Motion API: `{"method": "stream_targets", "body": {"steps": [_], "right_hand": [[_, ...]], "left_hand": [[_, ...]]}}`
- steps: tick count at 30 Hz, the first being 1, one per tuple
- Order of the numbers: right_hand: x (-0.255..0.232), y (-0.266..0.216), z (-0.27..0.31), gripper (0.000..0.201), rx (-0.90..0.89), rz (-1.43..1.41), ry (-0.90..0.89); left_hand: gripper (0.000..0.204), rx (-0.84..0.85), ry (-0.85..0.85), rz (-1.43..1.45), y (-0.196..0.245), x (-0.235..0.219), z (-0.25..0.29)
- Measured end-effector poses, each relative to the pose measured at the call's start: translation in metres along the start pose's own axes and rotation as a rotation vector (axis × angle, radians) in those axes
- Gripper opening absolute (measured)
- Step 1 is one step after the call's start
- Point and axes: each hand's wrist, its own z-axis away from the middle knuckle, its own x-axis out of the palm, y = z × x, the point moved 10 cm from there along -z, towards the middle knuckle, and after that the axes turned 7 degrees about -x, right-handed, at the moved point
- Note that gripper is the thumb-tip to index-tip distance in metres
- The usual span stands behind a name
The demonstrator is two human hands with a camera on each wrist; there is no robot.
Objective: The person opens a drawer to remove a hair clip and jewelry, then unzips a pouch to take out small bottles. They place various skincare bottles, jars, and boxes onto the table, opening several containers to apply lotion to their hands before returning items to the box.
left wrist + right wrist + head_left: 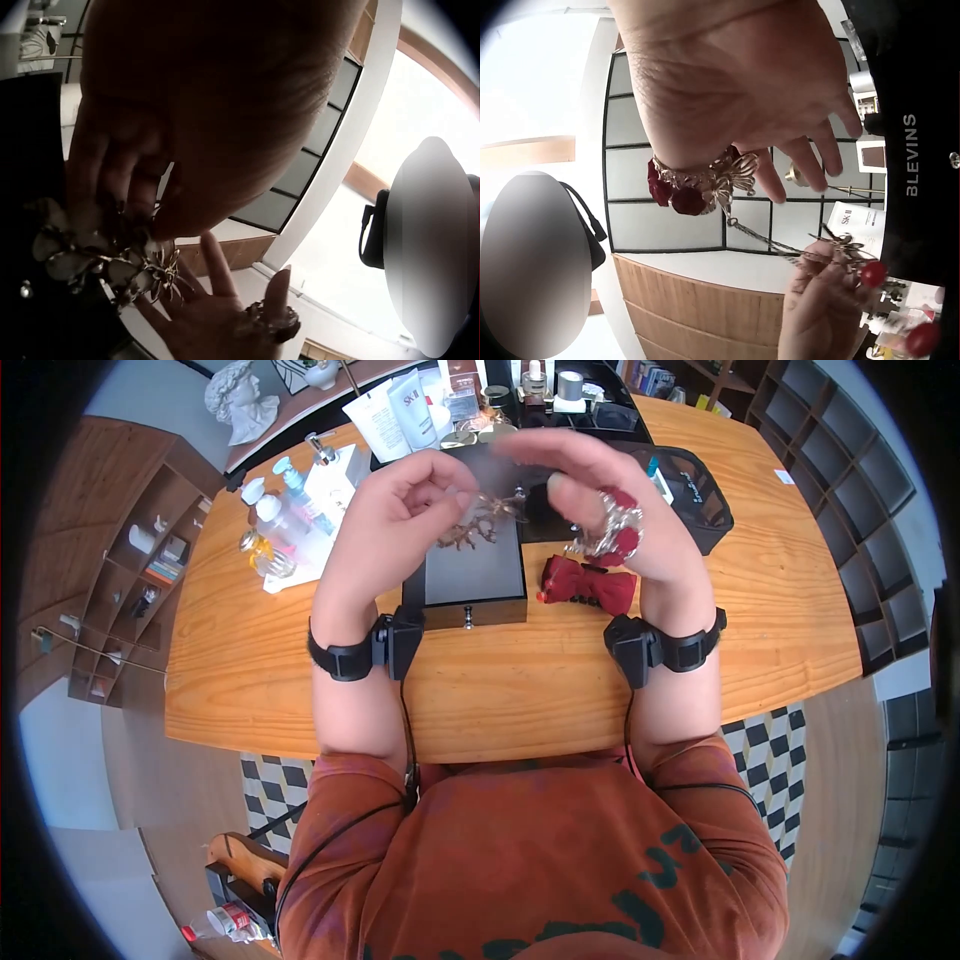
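Note:
My left hand [385,510] pinches a gold-toned flower jewellery piece [470,532] between thumb and fingers, above the pulled-out drawer of a dark box. Pale petals on thin gold wires show on it in the left wrist view. Opposite, my right hand [652,510] is raised with straight fingers. A silver ornament with dark red roses [686,196] and a metal butterfly sits around its thumb. From that ornament a thin chain [761,238] runs to the left fingertips, where a red bead [874,274] hangs.
Below my hands is the drawer [465,575], with a dark red bow [590,582] on the table to its right. Pump bottles [280,520] stand on the left, white tubes [400,415] and jars behind. A black mesh basket [700,490] stands at the right.

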Motion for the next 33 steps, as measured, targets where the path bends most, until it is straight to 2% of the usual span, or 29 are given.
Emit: {"method": "stream_targets", "body": {"steps": [1, 2, 3, 6, 10, 12, 13, 14, 15, 16, 17, 18, 19, 20, 22, 23, 25, 26, 30, 32, 33], "right_hand": [[0.008, 0.003, 0.002, 0.061, 0.047, -0.025, -0.073], [0.013, 0.005, 0.002, 0.056, 0.019, -0.123, -0.122], [0.012, 0.003, 0.003, 0.056, 0.019, -0.122, -0.123], [0.023, 0.002, 0.008, 0.049, 0.057, -0.114, -0.284], [0.024, 0.006, 0.012, 0.049, 0.144, -0.058, -0.318], [0.023, -0.001, 0.01, 0.028, 0.077, -0.068, -0.283], [0.021, -0.001, 0.009, 0.028, 0.077, -0.068, -0.283], [0.018, -0.001, 0.008, 0.037, 0.071, -0.003, -0.313], [0.015, -0.001, 0.008, 0.048, 0.065, 0.062, -0.343], [0.011, 0.001, 0.008, 0.048, 0.065, 0.062, -0.343], [0.006, 0.001, 0.008, 0.036, 0.039, 0.026, -0.331], [0.002, 0.001, 0.008, 0.025, 0.013, -0.01, -0.319], [-0.003, 0.004, 0.01, 0.025, 0.014, -0.01, -0.319], [-0.009, 0.006, 0.01, 0.025, 0.001, 0.01, -0.295], [-0.02, 0.003, 0.01, 0.027, -0.05, 0.057, -0.24], [-0.023, 0.003, 0.011, 0.027, -0.049, 0.056, -0.242], [-0.037, 0.008, 0.011, 0.029, 0.02, 0.182, -0.163], [-0.039, 0.007, 0.012, 0.049, 0.028, 0.223, -0.151], [-0.045, 0.008, 0.012, 0.049, 0.073, 0.208, -0.103], [-0.053, 0.006, 0.012, 0.033, 0.04, 0.228, 0.001], [-0.054, 0.008, 0.013, 0.033, 0.04, 0.227, 0.0]], "left_hand": [[0.011, 0.02, 0.001, 0.087, 0.004, 0.002, 0.002], [0.011, 0.022, 0.002, 0.087, 0.005, 0.004, 0.002], [0.012, 0.016, -0.008, 0.111, 0.005, 0.007, 0.003], [0.014, 0.028, 0.001, 0.171, 0.008, 0.011, 0.004], [0.016, 0.086, 0.073, 0.225, 0.02, 0.012, 0.008], [0.016, 0.08, 0.062, 0.223, 0.022, 0.013, 0.01], [0.017, 0.072, 0.051, 0.222, 0.022, 0.014, 0.011], [0.017, 0.072, 0.051, 0.222, 0.026, 0.014, 0.013], [0.017, 0.079, 0.103, 0.04, 0.031, 0.011, 0.017], [0.018, 0.086, 0.154, -0.142, 0.035, 0.008, 0.02], [0.018, 0.086, 0.154, -0.141, 0.035, 0.004, 0.023], [0.018, 0.057, 0.07, -0.311, 0.031, 0.009, 0.026], [0.019, 0.029, -0.015, -0.479, 0.026, 0.017, 0.028], [0.019, 0.029, -0.015, -0.479, 0.026, 0.017, 0.031], [0.021, -0.053, -0.365, -0.687, 0.005, 0.049, 0.042], [0.021, -0.054, -0.364, -0.687, 0.0, 0.052, 0.041], [0.026, -0.077, -0.534, -0.626, -0.018, 0.081, 0.042], [0.023, -0.091, -0.564, -0.735, -0.022, 0.089, 0.041], [0.025, -0.119, -0.57, -0.795, -0.03, 0.097, 0.038], [0.028, -0.14, -0.573, -0.786, -0.025, 0.096, 0.04], [0.028, -0.141, -0.573, -0.786, -0.027, 0.096, 0.04]]}}
